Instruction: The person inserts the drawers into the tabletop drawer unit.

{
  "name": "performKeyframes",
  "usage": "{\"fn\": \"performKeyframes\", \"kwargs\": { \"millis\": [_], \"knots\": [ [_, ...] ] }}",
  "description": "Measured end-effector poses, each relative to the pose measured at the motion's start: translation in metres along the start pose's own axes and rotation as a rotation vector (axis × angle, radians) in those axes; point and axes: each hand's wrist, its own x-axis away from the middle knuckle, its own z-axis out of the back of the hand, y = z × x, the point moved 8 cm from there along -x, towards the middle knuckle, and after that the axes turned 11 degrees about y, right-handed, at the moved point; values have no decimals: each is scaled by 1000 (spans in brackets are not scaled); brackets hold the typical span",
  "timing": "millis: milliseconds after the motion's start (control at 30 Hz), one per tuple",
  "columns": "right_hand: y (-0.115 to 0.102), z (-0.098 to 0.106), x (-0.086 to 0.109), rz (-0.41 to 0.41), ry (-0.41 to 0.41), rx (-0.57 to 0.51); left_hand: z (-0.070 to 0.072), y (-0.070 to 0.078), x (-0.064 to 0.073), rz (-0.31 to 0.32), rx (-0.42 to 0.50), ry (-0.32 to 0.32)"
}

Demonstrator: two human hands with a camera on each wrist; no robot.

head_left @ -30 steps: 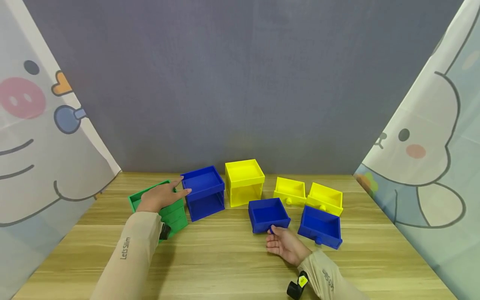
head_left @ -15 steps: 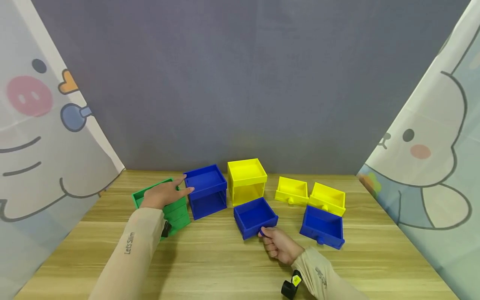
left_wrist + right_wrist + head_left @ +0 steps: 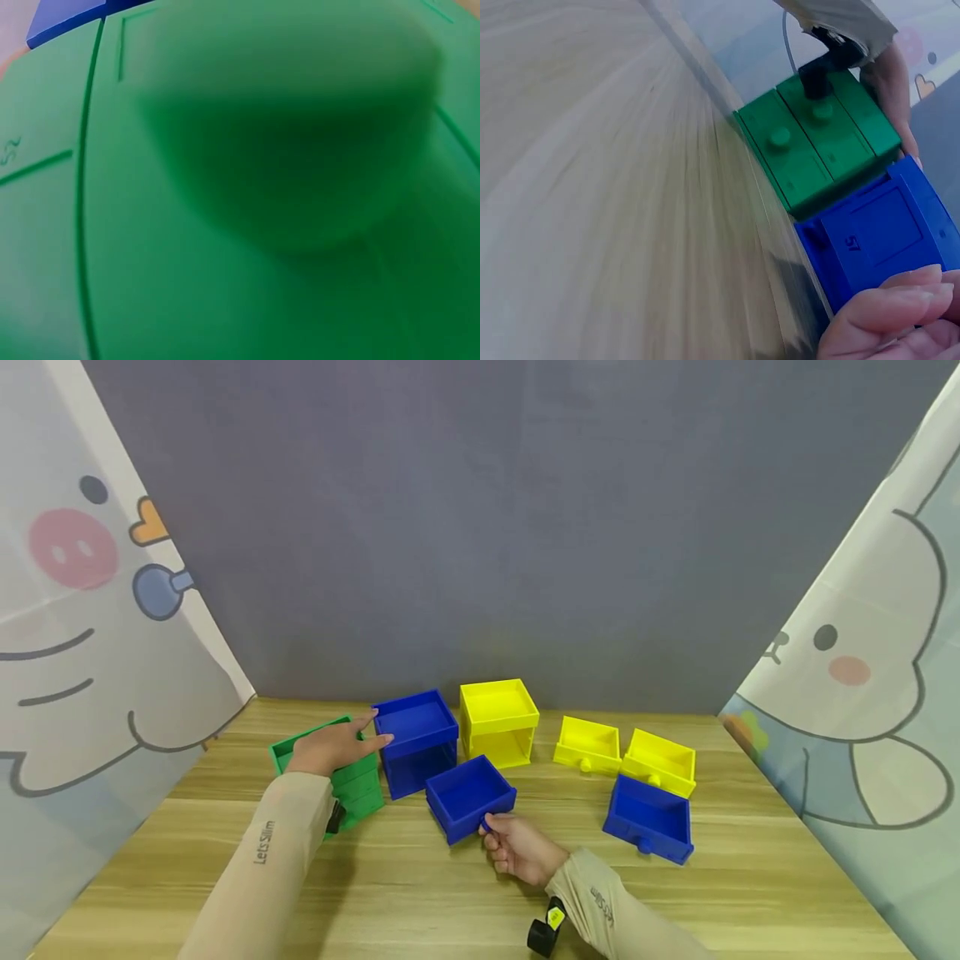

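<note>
My right hand (image 3: 525, 850) pinches the knob of a blue drawer (image 3: 468, 793), an open-topped box. Its near back corner overlaps the front of the blue cabinet (image 3: 412, 718) in the head view. That cabinet has a shallow tray top and an open front. My left hand (image 3: 330, 749) lies over the green cabinet (image 3: 356, 789), with straight fingers reaching to the blue cabinet's left rim. Two knobbed drawers sit in the green cabinet (image 3: 802, 150), as the right wrist view shows. A blurred green knob (image 3: 292, 127) fills much of the left wrist view.
A yellow cabinet (image 3: 498, 714) with an open front stands right of the blue one. Farther right lie two yellow drawers (image 3: 588, 743) and a second blue drawer (image 3: 648, 818). A grey panel (image 3: 480, 527) rises behind the wooden table (image 3: 420, 902).
My right hand has moved left with the blue drawer, from well right of the blue cabinet to just in front of it. The left hand keeps its place on the cabinets.
</note>
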Motion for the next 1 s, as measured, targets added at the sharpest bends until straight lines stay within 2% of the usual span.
{"fn": "performKeyframes", "kwargs": {
  "millis": [200, 467, 1000],
  "knots": [
    [-1, -12, -6, 9, 5, 1, 2, 4, 0, -5, -25, 5],
    [4, -27, -18, -5, 19, 9, 9, 2, 9, -16, -154, 1],
    [7, -39, -32, -5, 80, 9, 11, 5, 12, -31, -144, 36]
  ]
}}
